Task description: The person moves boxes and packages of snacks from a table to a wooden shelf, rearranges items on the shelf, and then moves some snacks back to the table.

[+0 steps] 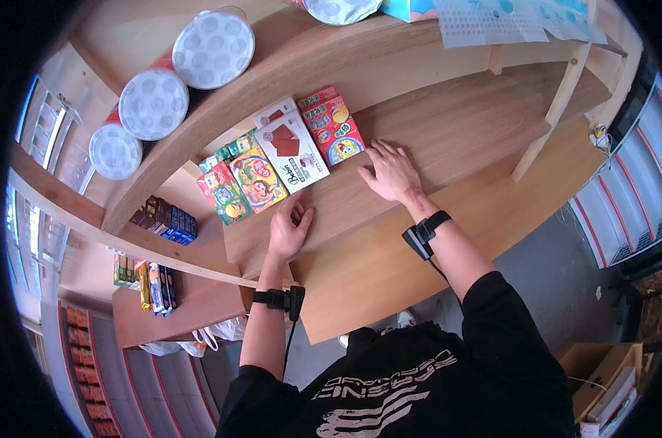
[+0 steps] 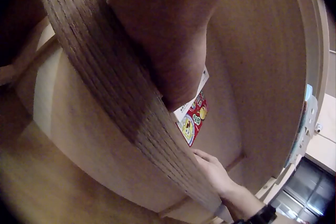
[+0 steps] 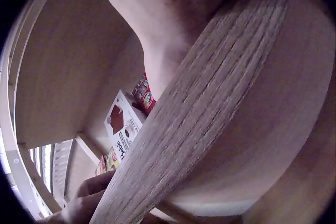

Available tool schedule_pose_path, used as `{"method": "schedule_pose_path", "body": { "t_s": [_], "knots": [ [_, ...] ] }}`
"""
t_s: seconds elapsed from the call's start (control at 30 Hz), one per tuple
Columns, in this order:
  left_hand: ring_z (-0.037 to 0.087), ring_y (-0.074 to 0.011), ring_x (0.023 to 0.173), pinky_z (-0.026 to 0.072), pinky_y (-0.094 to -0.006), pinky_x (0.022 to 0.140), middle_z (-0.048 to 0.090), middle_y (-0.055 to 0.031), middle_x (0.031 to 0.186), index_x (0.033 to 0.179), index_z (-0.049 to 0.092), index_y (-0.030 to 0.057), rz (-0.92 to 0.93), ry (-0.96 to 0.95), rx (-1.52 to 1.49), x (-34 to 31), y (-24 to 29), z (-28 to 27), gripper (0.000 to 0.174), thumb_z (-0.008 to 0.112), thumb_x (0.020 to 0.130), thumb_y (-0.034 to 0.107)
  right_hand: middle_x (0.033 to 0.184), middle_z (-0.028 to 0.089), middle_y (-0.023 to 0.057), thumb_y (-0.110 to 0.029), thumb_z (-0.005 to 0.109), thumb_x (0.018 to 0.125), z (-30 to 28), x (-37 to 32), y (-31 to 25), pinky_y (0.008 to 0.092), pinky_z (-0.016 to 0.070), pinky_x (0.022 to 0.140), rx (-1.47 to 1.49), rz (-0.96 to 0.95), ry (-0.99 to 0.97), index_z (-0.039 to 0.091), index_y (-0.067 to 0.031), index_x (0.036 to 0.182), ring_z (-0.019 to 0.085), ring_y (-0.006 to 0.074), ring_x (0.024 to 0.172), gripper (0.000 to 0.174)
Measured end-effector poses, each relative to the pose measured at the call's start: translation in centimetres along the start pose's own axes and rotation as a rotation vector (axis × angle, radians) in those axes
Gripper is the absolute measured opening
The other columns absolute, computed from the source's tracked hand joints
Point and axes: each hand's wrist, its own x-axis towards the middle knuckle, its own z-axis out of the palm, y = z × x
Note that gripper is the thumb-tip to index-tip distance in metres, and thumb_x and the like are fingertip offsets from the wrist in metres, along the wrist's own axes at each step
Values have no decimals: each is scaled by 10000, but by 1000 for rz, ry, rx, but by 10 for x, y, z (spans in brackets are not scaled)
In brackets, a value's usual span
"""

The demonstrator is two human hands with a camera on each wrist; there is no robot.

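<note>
Wood-grain shelf (image 1: 455, 117) — rectangular boxes (image 1: 293, 150), right hand (image 1: 394, 173) beside

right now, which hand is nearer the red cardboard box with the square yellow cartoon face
Right. The right hand rests on the wooden shelf beside the red cardboard box; the left hand is farther off, near the lower end of the white box with brown squares.

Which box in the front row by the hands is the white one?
The white box with brown squares pictured on it, between the yellow box and the red box. Of the front row, it alone is mostly white; the others are brightly coloured.
</note>
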Motion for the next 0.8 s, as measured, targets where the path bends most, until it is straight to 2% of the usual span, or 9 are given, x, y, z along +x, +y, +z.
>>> {"method": "schedule_pose_path", "body": {
  "t_s": [0.13, 0.33, 0.8],
  "knots": [
    [481, -136, 603, 439, -272, 581, 523, -51, 711, 1198, 549, -32, 9, -12, 5, 0, 0, 0, 422, 654, 813, 106, 1372, 438, 192, -394, 473, 898, -2, 0, 0, 411, 291, 1067, 14, -4, -3, 467, 28, 1272, 381, 282, 1305, 563],
    [481, -137, 602, 434, -276, 574, 521, -53, 704, 1192, 544, -34, -46, -12, -18, 0, 5, 0, 414, 651, 820, 112, 1374, 435, 192, -383, 483, 893, -3, 0, -1, 417, 288, 1068, 31, 0, -6, 462, 29, 1273, 375, 285, 1308, 561],
    [493, -154, 613, 445, -290, 591, 533, -67, 723, 1186, 544, -38, -20, 1, 13, 0, 2, 1, 415, 649, 823, 133, 1379, 424, 201, -376, 477, 896, -4, 0, -1, 406, 282, 1072, 27, -2, -22, 460, 35, 1271, 365, 285, 1314, 557]
  ]
}}
